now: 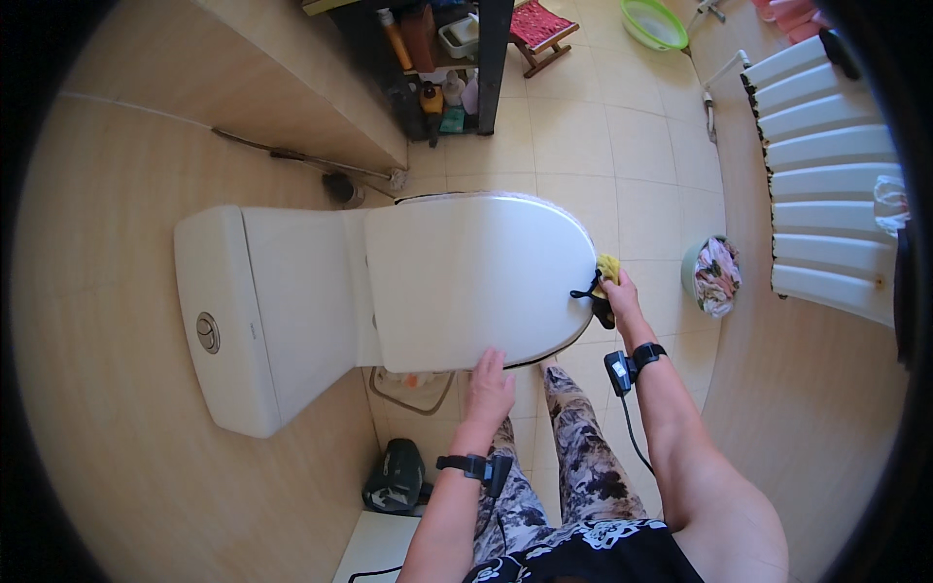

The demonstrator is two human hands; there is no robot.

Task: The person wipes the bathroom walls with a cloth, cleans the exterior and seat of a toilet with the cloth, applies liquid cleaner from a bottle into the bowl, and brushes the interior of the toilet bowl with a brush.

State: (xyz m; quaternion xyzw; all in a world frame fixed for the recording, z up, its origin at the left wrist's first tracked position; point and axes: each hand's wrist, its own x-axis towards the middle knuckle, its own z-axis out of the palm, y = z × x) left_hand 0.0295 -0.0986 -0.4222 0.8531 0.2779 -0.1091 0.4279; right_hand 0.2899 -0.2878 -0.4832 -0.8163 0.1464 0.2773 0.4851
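One white plastic toilet lid [476,277] lies closed at the frame's centre. The left hand [489,387] rests flat on its lower edge; the right hand [622,296] presses one yellow sponge [608,266], partly hidden, against its right rim. One white cistern [243,311] sits left.

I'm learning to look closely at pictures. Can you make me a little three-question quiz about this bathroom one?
1. True or false: the toilet lid is shut.
2. What does the right hand hold against the front of the lid? A) a yellow sponge B) a brush C) a bottle
3. Fill in: the left hand rests on the lid's near ____.

Key:
1. True. The lid lies flat over the bowl.
2. A. The sponge is yellow, at the lid's front tip.
3. Edge. The fingers lie flat on it and grip nothing.
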